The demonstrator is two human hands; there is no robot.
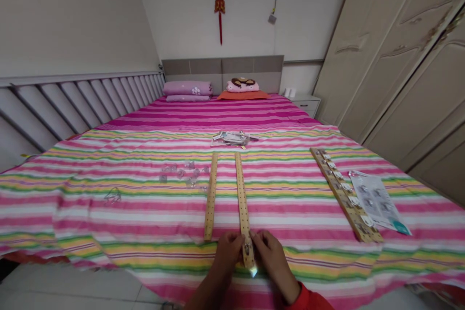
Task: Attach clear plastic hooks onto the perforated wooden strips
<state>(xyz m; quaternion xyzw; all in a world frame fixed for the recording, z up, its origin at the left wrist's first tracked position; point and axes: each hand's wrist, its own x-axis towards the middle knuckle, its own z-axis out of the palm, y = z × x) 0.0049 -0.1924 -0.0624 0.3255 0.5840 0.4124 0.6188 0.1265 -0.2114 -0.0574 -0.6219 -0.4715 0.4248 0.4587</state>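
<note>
Two bare hands are pinching the near end of a perforated wooden strip [243,198], the left hand [225,257] on one long edge and the right hand [272,261] on the other, their fingers pressing inward rather than spreading. The strip is lying lengthwise between them and running toward 12 o'clock, its pale wood dotted with small round holes. A small metal fitting [247,250] is sitting near the strip's end between the hands, and a clear, glinting tip [253,272] is poking out just below it. A matching strip [210,197] is lying parallel, just beside it, toward 12 o'clock. Toward 2 o'clock, a third strip [345,193] is carrying a row of round white pieces beside a printed card [378,201] with a teal mark; its print is too small to read. Clear plastic pieces [183,174] are lying scattered toward 11 o'clock, and a crumpled packet [232,138] is resting toward 12 o'clock, all on a pink-striped bedsheet [109,215]. A red sleeve [308,299] is showing at the right wrist.
</note>
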